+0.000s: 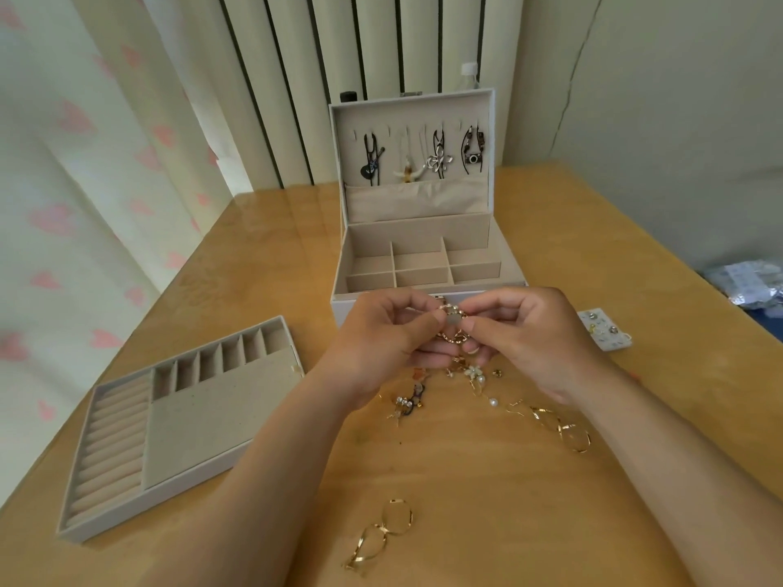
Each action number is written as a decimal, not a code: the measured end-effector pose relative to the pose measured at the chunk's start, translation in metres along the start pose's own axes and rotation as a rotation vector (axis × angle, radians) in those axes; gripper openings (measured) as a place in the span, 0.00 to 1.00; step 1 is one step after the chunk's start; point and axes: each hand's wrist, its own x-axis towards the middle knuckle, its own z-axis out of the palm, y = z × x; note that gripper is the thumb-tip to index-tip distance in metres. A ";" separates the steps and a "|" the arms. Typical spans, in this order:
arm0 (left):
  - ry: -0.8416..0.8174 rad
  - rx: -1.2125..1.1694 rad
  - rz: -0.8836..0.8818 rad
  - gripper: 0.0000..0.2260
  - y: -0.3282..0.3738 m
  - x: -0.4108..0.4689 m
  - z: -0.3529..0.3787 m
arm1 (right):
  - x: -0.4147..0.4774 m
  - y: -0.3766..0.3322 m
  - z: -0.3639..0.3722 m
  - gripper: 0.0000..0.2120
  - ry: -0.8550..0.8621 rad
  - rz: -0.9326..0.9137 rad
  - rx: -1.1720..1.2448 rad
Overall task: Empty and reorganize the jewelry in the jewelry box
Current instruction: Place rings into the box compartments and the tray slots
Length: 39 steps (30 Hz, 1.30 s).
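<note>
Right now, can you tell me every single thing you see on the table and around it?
table: 1, light brown wood, under everything
jewelry box: 1, white outside, beige inside, open, far middle
necklaces: 4, mostly black and silver, hanging in the lid
tray: 1, beige, left on the table
twisted hoops: 2, gold, one nearest, one at right
small jewelry: loose heap, gold and white, below the hands
card of studs: 1, white, right of the box
plastic bags: several, clear, right edge
curtain: 1, white with pink hearts, left
gold piece: 1, between both hands
left hand: pinches the gold piece
right hand: pinches it too
</note>
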 end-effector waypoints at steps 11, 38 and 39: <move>0.048 0.116 0.051 0.08 -0.002 -0.001 0.000 | -0.007 -0.009 0.008 0.07 0.106 -0.099 -0.222; 0.486 0.807 0.292 0.08 0.017 0.101 -0.078 | 0.208 -0.029 0.044 0.04 -0.145 0.210 -0.851; 0.497 0.761 0.269 0.07 0.017 0.102 -0.082 | 0.208 -0.029 0.047 0.02 -0.149 0.213 -0.776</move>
